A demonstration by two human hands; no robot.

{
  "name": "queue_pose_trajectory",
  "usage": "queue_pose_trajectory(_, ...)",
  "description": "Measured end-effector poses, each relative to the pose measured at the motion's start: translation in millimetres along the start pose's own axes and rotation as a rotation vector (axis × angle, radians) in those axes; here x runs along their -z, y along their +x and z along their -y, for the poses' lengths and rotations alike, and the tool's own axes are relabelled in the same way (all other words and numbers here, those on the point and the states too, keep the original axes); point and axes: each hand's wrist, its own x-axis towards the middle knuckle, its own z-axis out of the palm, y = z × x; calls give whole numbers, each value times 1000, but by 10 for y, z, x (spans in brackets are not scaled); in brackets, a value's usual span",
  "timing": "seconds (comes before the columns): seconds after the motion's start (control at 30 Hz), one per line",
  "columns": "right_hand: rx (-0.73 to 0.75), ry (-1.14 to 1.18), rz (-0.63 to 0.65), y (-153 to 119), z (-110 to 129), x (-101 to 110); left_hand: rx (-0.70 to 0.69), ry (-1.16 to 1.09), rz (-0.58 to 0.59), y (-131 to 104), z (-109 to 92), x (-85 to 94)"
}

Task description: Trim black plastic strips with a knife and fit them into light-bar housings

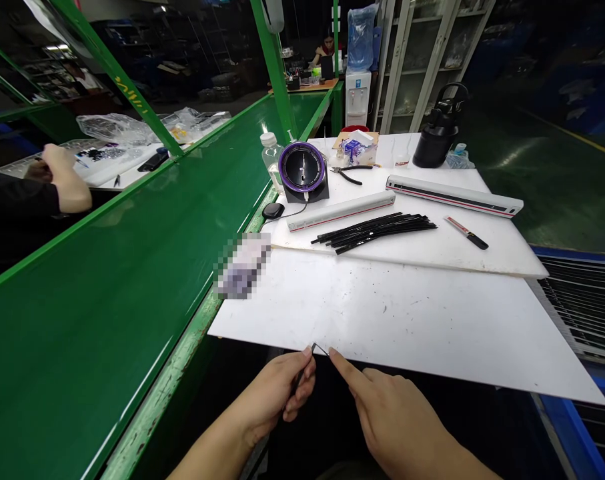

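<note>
The left hand (277,393) has its grip closed around a thin black rod (302,373), fingers curled about the shaft, thumb on top. The rod's tip pokes out just above the near edge of the white bench (407,320). The right hand (392,413) holds nothing: its forefinger stretches out, the tip touching or nearly touching the rod's end. A bundle of black rods (375,232) lies well apart, farther back on the bench.

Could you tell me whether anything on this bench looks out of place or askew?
Little stands out. The white board lies skewed and overhangs the bench edge near the hands. The black rods lie in a loose, fanned bundle. The left hand pinches a thin wire.
</note>
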Motion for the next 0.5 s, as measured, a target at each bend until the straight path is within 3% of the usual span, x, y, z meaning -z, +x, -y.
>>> queue_pose_trajectory(0.33, 9, -161, 39, 5, -6, 4, 70, 37, -21, -32, -50, -27)
queue_pose_trajectory(0.5, 26, -91, -5, -20, -23, -16, 86, 42, -31, -43, -65, -39)
